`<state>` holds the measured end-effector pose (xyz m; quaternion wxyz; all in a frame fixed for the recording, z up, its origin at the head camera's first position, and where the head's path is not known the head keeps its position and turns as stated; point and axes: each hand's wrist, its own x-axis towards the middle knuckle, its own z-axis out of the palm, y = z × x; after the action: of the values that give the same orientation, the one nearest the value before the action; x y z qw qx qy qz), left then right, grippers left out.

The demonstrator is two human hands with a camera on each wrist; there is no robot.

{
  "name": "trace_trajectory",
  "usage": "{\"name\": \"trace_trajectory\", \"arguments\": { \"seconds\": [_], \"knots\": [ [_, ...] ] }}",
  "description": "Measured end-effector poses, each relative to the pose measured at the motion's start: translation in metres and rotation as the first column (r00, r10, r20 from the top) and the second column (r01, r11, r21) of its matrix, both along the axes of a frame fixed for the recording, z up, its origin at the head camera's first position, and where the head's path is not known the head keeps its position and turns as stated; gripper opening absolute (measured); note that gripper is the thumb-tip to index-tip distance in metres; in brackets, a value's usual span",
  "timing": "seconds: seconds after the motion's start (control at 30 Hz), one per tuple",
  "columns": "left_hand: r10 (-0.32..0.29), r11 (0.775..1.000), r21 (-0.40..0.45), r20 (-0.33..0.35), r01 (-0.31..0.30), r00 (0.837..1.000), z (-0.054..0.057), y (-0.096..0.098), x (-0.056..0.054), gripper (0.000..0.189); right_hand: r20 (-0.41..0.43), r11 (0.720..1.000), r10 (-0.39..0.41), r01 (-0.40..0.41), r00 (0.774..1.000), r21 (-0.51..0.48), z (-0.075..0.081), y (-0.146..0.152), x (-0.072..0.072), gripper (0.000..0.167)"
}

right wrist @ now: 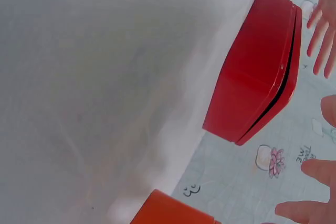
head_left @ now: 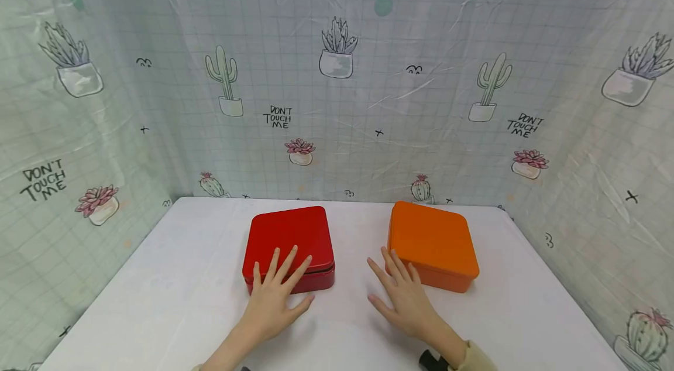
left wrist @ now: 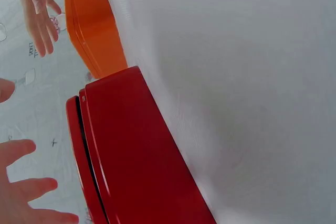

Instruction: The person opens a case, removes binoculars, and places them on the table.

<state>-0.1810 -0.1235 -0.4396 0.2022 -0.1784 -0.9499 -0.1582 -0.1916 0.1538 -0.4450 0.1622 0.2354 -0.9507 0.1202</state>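
A red lidded box (head_left: 288, 237) stands on the white table, its lid sitting slightly raised with a dark gap along the front and side. My left hand (head_left: 272, 306), fingers spread, hovers over its near edge; the left wrist view shows the fingertips (left wrist: 39, 184) beyond the lid, apart from it. To the right is an orange box (head_left: 433, 236) with its lid on. My right hand (head_left: 405, 303), also with spread fingers, is at its near left corner, overlapping it in the head view. Neither hand holds anything.
The white table (head_left: 174, 289) reaches back to a hanging cloth (head_left: 379, 96) printed with cacti, which also lines both sides. A gap of table lies between the two boxes. A dark strap (head_left: 433, 360) shows at my right wrist, beside a pale sleeve (head_left: 474, 359).
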Motion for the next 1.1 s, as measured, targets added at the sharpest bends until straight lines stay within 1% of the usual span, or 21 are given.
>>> {"name": "trace_trajectory", "arguments": {
  "seconds": [0.13,0.23,0.37,0.47,0.63,0.73,0.87,1.0,1.1],
  "knots": [
    [0.003,0.999,0.048,-0.045,0.000,0.999,0.000,-0.003,0.000,0.068,0.022,0.999,0.006,-0.005,1.000,-0.051,0.003,-0.003,0.000,0.065],
    [-0.001,0.994,0.111,-0.076,0.009,0.997,0.002,-0.005,0.000,0.065,0.032,0.995,0.014,-0.011,0.999,-0.099,0.005,-0.005,0.000,0.063],
    [-0.016,0.982,0.186,-0.108,0.036,0.994,0.003,-0.009,-0.001,0.060,0.075,0.991,0.001,0.010,0.997,-0.137,0.006,-0.007,-0.001,0.060],
    [-0.026,0.974,0.221,-0.132,0.055,0.991,0.003,-0.014,-0.002,0.058,0.116,0.986,-0.010,0.029,0.993,-0.162,0.006,-0.009,-0.002,0.059],
    [-0.031,0.956,0.280,-0.197,0.086,0.980,0.002,-0.021,-0.003,0.053,0.158,0.974,0.013,0.024,0.987,-0.227,0.008,-0.012,-0.003,0.056],
    [-0.018,0.943,0.319,-0.230,0.093,0.973,0.002,-0.025,-0.004,0.048,0.208,0.959,0.040,0.021,0.977,-0.284,0.008,-0.013,-0.004,0.055],
    [0.013,0.935,0.347,-0.250,0.077,0.968,0.001,-0.030,-0.005,0.044,0.275,0.935,0.073,0.030,0.959,-0.353,0.009,-0.015,-0.006,0.054],
    [0.053,0.925,0.376,-0.251,0.047,0.967,0.001,-0.035,-0.005,0.042,0.302,0.911,0.101,0.033,0.948,-0.411,0.009,-0.018,-0.009,0.053],
    [0.068,0.909,0.414,-0.257,0.047,0.964,0.001,-0.040,-0.007,0.040,0.303,0.893,0.120,0.031,0.945,-0.449,0.010,-0.020,-0.011,0.051]
  ]
}}
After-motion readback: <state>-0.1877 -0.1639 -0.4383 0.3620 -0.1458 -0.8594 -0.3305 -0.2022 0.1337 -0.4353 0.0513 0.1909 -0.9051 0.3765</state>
